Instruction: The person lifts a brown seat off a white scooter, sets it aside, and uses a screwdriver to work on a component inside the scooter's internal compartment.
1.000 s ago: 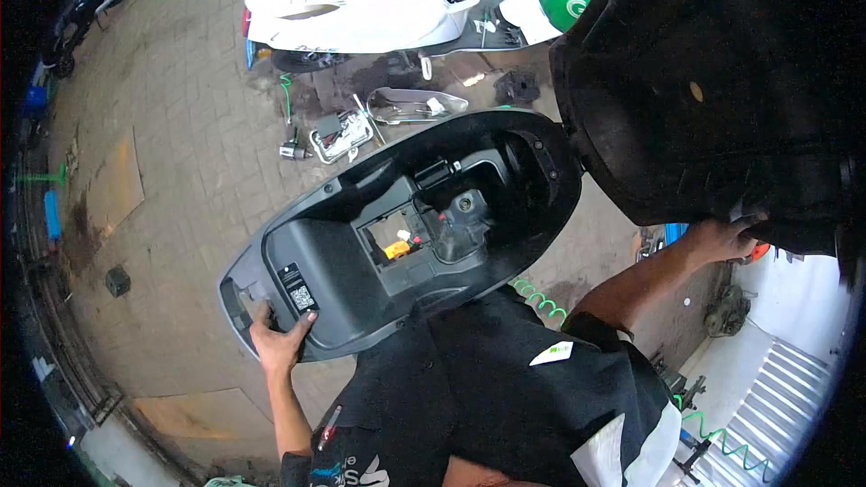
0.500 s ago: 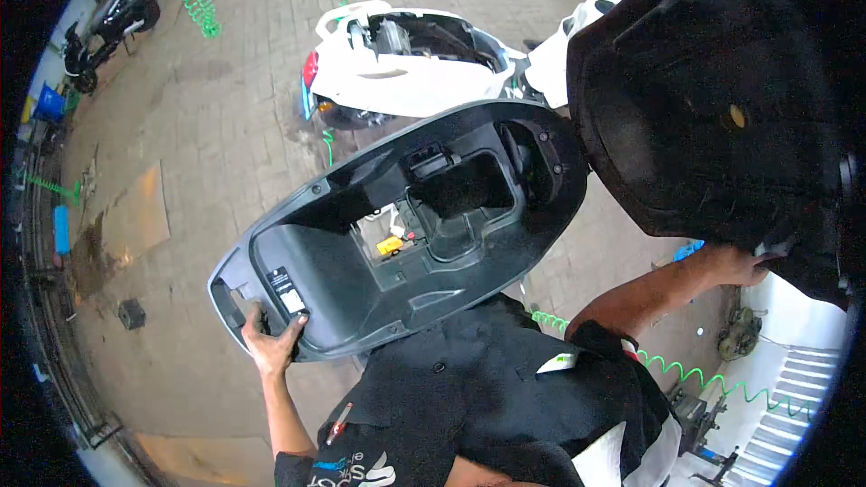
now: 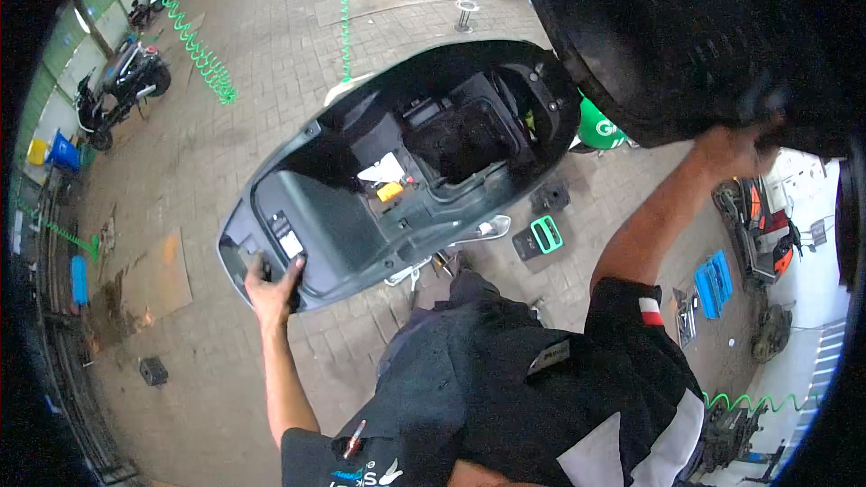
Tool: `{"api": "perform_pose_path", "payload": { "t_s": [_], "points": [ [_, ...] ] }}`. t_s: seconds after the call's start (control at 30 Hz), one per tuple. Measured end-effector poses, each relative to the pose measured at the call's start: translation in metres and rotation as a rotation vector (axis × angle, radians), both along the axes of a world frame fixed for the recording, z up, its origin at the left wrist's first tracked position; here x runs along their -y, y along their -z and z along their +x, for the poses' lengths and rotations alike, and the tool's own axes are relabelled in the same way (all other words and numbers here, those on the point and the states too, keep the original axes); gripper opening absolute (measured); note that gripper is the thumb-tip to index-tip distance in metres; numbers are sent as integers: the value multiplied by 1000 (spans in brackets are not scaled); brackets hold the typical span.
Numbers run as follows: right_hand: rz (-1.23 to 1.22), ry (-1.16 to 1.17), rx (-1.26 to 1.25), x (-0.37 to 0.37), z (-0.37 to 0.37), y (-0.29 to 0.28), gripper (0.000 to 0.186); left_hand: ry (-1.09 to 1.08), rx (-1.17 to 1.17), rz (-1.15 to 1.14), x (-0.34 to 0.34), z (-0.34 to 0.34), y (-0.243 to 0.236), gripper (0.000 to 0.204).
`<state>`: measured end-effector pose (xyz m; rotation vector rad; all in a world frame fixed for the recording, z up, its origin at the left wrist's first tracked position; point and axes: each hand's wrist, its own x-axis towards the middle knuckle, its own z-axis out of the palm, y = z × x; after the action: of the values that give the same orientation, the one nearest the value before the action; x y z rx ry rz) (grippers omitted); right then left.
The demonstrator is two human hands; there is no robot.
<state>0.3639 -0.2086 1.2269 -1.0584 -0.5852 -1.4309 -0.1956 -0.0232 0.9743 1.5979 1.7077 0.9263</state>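
A black scooter under-seat storage tub is held up in front of me, tilted, its open side facing me. My left hand grips its narrow left end, thumb on the inner rim near a label. Inside the tub lie a white piece and a small yellow part. At the tub's right end stands the raised seat, its dark underside showing. My right hand grips the seat's lower edge; its fingertips are blurred and partly hidden in shadow.
Green coiled hoses hang at the far left, near a parked black scooter. A dark box with a green handle stands on the floor below the tub. Blue tool trays lie at right. A green panel shows beside the seat.
The tub and seat have risen in view, still in my hands. My right hand has moved up with the seat. The white scooter behind is now mostly hidden by the tub.
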Motion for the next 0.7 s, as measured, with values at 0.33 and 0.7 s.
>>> {"api": "perform_pose_path", "payload": {
  "t_s": [0.33,0.7],
  "points": [
    [-227,-208,108,-173,41,17,23,224,28,61,-175,70,-64,84],
    [-221,-295,71,-277,147,79,35,144,-371,240,-288,224,-90,88]
  ]
}}
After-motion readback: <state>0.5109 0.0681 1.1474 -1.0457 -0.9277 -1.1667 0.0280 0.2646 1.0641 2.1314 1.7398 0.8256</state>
